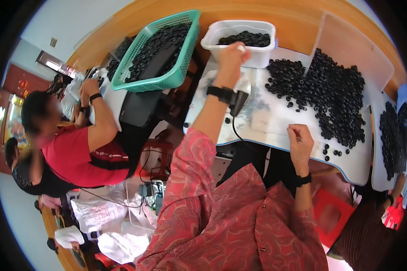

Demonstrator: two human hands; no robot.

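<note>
My left hand [232, 58] reaches over the near rim of a white plastic bin [260, 58]. Its fingers are curled closed, with something whitish at the fingertips that I cannot make out. Inside the bin lie small black ring-like parts [246, 39]. My right hand [301, 141] is above the table's front edge, thumb and fingers pressed together; what they hold, if anything, is hidden. Beyond it spreads a large pile of the same black parts [334, 99], with several loose ones near the edge. A black cone-shaped device [239, 102] with a cable stands beside my left wrist.
The white table [276, 122] has a curved front edge. At the left stands a green basket [184, 72] full of black parts. A clear upright panel [348, 49] rises behind the pile. A person in red [83, 149] works at left; another person's arm [397, 187] shows at right.
</note>
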